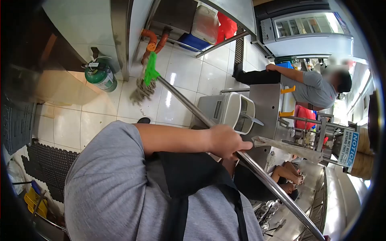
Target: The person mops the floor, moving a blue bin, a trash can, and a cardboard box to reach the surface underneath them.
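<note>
My left hand (227,141) is closed around the metal handle (277,186) of a mop, its thumb lying along the shaft. From my hand the handle slopes to a green mop clamp (151,70) that holds grey mop strands (142,90) against the white tiled floor (173,94). Toward the lower right corner the handle's other end runs on past my chest. My right hand is not visible. I have on a grey shirt (108,180) and a black apron (193,172). The picture is turned sideways.
A green gas cylinder (100,76) stands near the mop strands. Orange pipes (150,38) meet the floor beside them. A grey bin (213,106) stands by a steel counter (263,100). One co-worker (317,82) is behind that counter; another (253,182) works lower right. Black mats (50,168) lie left.
</note>
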A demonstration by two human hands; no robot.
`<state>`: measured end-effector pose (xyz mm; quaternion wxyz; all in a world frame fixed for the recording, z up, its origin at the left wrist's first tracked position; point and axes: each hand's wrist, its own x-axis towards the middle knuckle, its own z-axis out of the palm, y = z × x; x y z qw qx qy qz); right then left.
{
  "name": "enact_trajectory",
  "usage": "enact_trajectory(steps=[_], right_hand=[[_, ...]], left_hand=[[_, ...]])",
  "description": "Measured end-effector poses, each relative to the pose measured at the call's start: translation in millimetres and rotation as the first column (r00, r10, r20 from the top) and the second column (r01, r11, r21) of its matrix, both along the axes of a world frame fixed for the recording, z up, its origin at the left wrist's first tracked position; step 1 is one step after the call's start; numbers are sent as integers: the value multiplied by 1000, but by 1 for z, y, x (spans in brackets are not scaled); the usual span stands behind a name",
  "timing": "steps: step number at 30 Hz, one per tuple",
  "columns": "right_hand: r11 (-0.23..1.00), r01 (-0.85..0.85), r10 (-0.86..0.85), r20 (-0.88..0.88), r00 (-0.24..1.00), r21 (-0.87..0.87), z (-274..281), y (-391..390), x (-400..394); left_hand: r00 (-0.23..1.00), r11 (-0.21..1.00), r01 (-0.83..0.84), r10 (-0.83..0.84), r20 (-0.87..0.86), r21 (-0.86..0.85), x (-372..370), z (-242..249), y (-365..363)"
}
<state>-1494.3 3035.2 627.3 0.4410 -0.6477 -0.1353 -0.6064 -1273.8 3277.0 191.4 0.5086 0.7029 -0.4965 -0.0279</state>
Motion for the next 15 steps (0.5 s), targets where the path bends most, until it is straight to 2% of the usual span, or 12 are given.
enact_trajectory(steps=[5,6,8,9,10,11,12,13,14,15], right_hand=[[974,212,-206,78,975,-76,-22,-47,-17],[954,275,-265,92,960,-118,-30,-65,-20],[858,398,-367,155,917,-326,-48,-103,-21],[865,324,-300,123,946,-384,-62,-118,-21],[973,-227,226,28,974,49,-76,-97,-14],[589,-668,674,179,716,455,-96,-61,6],[447,-767,842,73,534,461,-136,-40,32],[374,-740,882,31,469,559,-178,-3,58],[657,-444,686,-239,687,609,-219,24,72],[709,-389,676,-409,613,588,-256,61,97]], left_hand=[[968,985,-174,171,186,0,28,11,26],[958,974,-220,224,179,-42,39,0,35],[935,945,-318,325,140,-72,60,-33,54],[922,928,-367,372,111,-57,66,-50,62],[906,908,-414,418,64,-69,66,-67,69],[886,884,-461,464,17,-78,66,-85,74],[863,861,-505,505,-14,-66,67,-107,76],[837,835,-547,545,-47,-52,69,-131,76],[839,838,-544,542,-46,-49,71,-165,78],[834,835,-547,550,-43,56,75,-201,80]])
